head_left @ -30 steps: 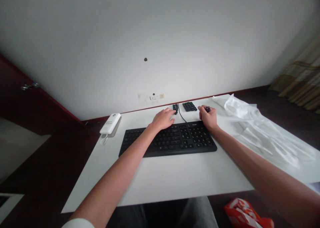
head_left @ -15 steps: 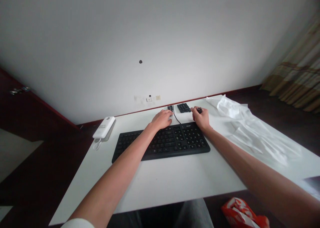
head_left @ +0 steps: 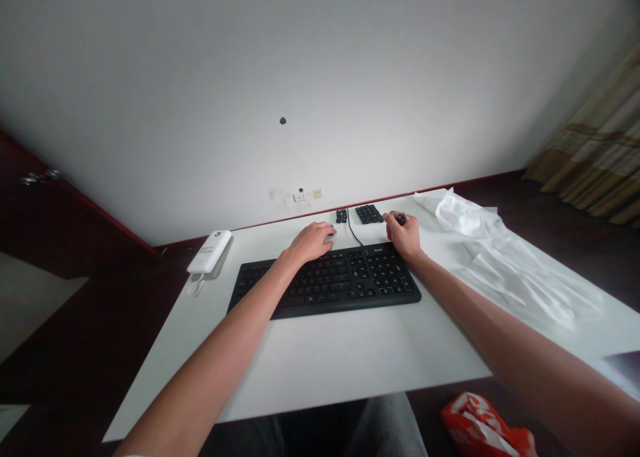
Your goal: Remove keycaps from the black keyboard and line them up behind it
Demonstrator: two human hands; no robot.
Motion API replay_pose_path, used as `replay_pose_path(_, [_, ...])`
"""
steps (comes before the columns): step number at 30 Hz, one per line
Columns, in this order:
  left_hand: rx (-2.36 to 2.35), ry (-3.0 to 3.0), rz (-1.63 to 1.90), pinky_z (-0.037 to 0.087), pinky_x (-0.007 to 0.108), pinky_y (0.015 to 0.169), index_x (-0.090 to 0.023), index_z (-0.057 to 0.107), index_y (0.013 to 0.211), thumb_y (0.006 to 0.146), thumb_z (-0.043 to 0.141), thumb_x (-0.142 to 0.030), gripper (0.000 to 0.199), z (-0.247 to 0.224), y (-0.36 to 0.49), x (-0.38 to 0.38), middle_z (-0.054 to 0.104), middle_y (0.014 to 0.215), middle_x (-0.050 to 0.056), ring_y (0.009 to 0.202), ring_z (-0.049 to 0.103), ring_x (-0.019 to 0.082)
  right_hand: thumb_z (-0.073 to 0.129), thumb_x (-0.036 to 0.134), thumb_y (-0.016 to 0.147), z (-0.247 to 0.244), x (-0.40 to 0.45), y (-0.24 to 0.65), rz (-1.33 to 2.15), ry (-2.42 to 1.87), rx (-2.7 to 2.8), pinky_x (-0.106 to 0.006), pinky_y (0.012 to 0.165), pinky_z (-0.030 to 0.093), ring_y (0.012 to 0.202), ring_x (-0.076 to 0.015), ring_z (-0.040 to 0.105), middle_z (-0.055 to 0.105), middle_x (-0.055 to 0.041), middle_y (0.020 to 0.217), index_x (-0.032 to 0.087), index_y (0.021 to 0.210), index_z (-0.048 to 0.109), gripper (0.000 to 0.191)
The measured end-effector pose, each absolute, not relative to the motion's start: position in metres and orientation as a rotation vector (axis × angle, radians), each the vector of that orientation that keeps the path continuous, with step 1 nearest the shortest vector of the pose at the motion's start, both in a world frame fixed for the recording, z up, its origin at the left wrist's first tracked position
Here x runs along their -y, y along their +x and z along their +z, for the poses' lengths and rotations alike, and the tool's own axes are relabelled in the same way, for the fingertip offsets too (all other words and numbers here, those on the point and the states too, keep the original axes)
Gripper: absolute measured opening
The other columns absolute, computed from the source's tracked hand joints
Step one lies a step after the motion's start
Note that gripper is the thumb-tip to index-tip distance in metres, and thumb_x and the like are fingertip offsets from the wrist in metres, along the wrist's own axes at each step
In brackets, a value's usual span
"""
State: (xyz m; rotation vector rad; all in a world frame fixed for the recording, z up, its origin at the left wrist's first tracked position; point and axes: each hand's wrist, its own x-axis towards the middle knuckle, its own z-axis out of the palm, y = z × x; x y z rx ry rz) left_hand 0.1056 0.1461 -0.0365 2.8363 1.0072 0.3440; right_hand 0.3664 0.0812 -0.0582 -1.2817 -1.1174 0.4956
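A: Right hand first?

B: Right hand (head_left: 407,235): fist closed around a small dark object (head_left: 401,219), its end poking out on top. Too small to identify.

A: And the left hand (head_left: 310,242)?

B: Fingers bent, over the far edge of the black keyboard (head_left: 350,285). Dark speck at the fingertips; can't tell whether it's pinched.

A: Keyboard's position?

B: Flat on the white table (head_left: 320,363), partly beneath the left forearm. Cable (head_left: 354,233) leads off its far edge, between a small cluster of black keycaps (head_left: 342,215) and a larger cluster (head_left: 369,214), nearest the right fist.

A: Farther out?

B: White device (head_left: 209,251) with looped strap, table's left. Crumpled white plastic (head_left: 525,277), right. Red packet (head_left: 485,425) below the near edge.
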Motion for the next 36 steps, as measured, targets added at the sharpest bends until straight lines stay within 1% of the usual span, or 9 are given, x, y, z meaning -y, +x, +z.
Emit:
replay_pose_path(3, [-1.023, 2.815, 0.37, 0.047, 0.04, 0.113, -0.017, 0.07, 0.128, 0.091, 0.06, -0.019, 0.038, -0.036, 0.094, -0.146, 0.069, 0.133, 0.01, 0.123, 0.063, 0.026, 0.06, 0.035, 0.087, -0.059, -0.082, 0.367, 0.496, -1.28, 1.127, -0.034, 0.055, 0.032, 0.051, -0.0146, 0.038, 0.042, 0.0025, 0.046, 0.025, 0.052, 0.039, 0.042])
replay_pose_path(7, [-1.09, 2.74, 0.417, 0.047, 0.037, 0.112, -0.02, 0.07, 0.131, 0.088, 0.06, -0.011, 0.045, -0.036, 0.086, -0.149, 0.069, 0.134, 0.008, 0.124, 0.064, 0.024, 0.059, 0.035, 0.087, -0.059, -0.082, 0.367, 0.493, -1.286, 1.13, -0.033, 0.054, 0.032, 0.051, -0.0147, 0.037, 0.042, 0.0025, 0.046, 0.025, 0.052, 0.038, 0.042])
replay_pose_path(10, [-1.14, 2.685, 0.423, 0.05, 0.035, 0.108, -0.021, 0.072, 0.13, 0.088, 0.059, -0.008, 0.045, -0.036, 0.087, -0.152, 0.07, 0.132, 0.008, 0.117, 0.067, 0.023, 0.059, 0.035, 0.087, -0.058, -0.081, 0.367, 0.492, -1.284, 1.129, -0.033, 0.053, 0.032, 0.051, -0.0148, 0.037, 0.042, 0.0025, 0.046, 0.025, 0.052, 0.038, 0.042])
replay_pose_path(19, [-1.273, 2.548, 0.477, 0.052, 0.037, 0.096, -0.022, 0.081, 0.097, 0.088, 0.07, -0.017, 0.015, -0.039, 0.093, -0.164, 0.078, 0.101, 0.007, 0.097, 0.071, 0.023, 0.06, 0.036, 0.088, -0.059, -0.082, 0.368, 0.5, -1.276, 1.133, -0.034, 0.054, 0.033, 0.051, -0.0148, 0.038, 0.042, 0.0025, 0.046, 0.026, 0.053, 0.039, 0.043])
replay_pose_path(23, [-1.283, 2.103, 0.714, 0.054, 0.035, 0.092, -0.02, 0.08, 0.094, 0.087, 0.076, -0.024, 0.009, -0.035, 0.09, -0.153, 0.079, 0.097, 0.006, 0.088, 0.07, 0.019, 0.06, 0.037, 0.089, -0.06, -0.083, 0.368, 0.501, -1.283, 1.138, -0.034, 0.055, 0.032, 0.052, -0.0149, 0.039, 0.042, 0.0025, 0.047, 0.025, 0.053, 0.039, 0.043])
replay_pose_path(27, [-0.999, 1.396, 0.869, 0.057, 0.031, 0.086, -0.015, 0.077, 0.107, 0.088, 0.08, -0.037, 0.029, -0.026, 0.09, -0.122, 0.077, 0.103, 0.01, 0.082, 0.068, 0.013, 0.059, 0.038, 0.091, -0.057, -0.08, 0.364, 0.454, -1.276, 1.204, -0.033, 0.056, 0.029, 0.053, -0.0136, 0.035, 0.038, 0.0036, 0.051, 0.024, 0.057, 0.038, 0.043])
replay_pose_path(31, [-0.792, 0.954, 0.808, 0.056, 0.019, 0.076, -0.011, 0.077, 0.098, 0.089, 0.079, -0.023, 0.015, -0.017, 0.093, -0.091, 0.075, 0.097, 0.008, 0.077, 0.065, 0.007, 0.063, 0.041, 0.091, -0.045, -0.068, 0.355, 0.342, -1.276, 1.356, -0.032, 0.057, 0.03, 0.056, -0.013, 0.038, 0.041, 0.0034, 0.056, 0.022, 0.061, 0.046, 0.039])
replay_pose_path(33, [-0.751, 0.852, 0.8, 0.055, 0.017, 0.073, -0.01, 0.076, 0.096, 0.089, 0.079, -0.02, 0.012, -0.016, 0.096, -0.083, 0.074, 0.095, 0.008, 0.076, 0.065, 0.007, 0.066, 0.043, 0.091, -0.037, -0.061, 0.348, 0.314, -1.278, 1.437, -0.031, 0.059, 0.034, 0.057, -0.0134, 0.043, 0.048, 0.0024, 0.058, 0.021, 0.063, 0.053, 0.037])
replay_pose_path(36, [-0.715, 0.812, 0.819, 0.056, 0.018, 0.073, -0.01, 0.076, 0.099, 0.086, 0.082, -0.021, 0.017, -0.021, 0.099, -0.078, 0.074, 0.095, 0.008, 0.076, 0.065, 0.008, 0.071, 0.044, 0.089, -0.026, -0.049, 0.337, 0.312, -1.247, 1.57, -0.031, 0.061, 0.04, 0.06, -0.0147, 0.051, 0.059, 0.0003, 0.063, 0.02, 0.067, 0.061, 0.035])
